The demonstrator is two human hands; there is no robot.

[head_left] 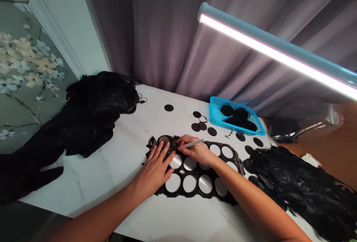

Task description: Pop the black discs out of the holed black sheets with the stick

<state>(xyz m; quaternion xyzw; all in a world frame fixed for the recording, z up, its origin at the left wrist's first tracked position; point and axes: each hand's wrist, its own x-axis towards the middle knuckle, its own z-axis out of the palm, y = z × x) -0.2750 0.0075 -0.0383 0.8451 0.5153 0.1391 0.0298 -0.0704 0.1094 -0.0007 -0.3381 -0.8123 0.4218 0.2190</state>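
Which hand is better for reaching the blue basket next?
Probably the right hand: it's nearer the basket, though it holds a thin stick. The left hand rests farther away, on the black sheet.

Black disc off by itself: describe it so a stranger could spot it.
On the white table, look between the black heap on the left and the blue basket. The disc lies flat there, small and round. Unlike the other loose discs, which lie nearer the basket, it has no neighbour close by.
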